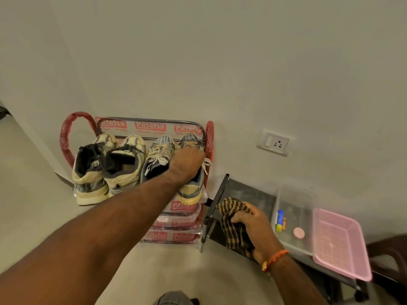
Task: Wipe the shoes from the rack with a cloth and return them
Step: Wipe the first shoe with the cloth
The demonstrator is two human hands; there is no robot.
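Here left hand [187,160] grips the rightmost grey-yellow laced sneaker [191,172] on the red metal rack's [210,137] top shelf, right hand [253,219] clutches the checked brown cloth [233,216]; one-handed lift may snag laces, toppling the neighbouring sneaker [157,159].

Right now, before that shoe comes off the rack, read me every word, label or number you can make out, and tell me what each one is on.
"Patelsa": red labels repeated on the shoe rack's plastic wrap, along the top back rail and the lower shelves.
Smaller line under each "Patelsa": too blurred to read.
Tongue tag inside the far-left shoe: print there, too small to read.
Blue and yellow tube in the clear tray: no legible text.
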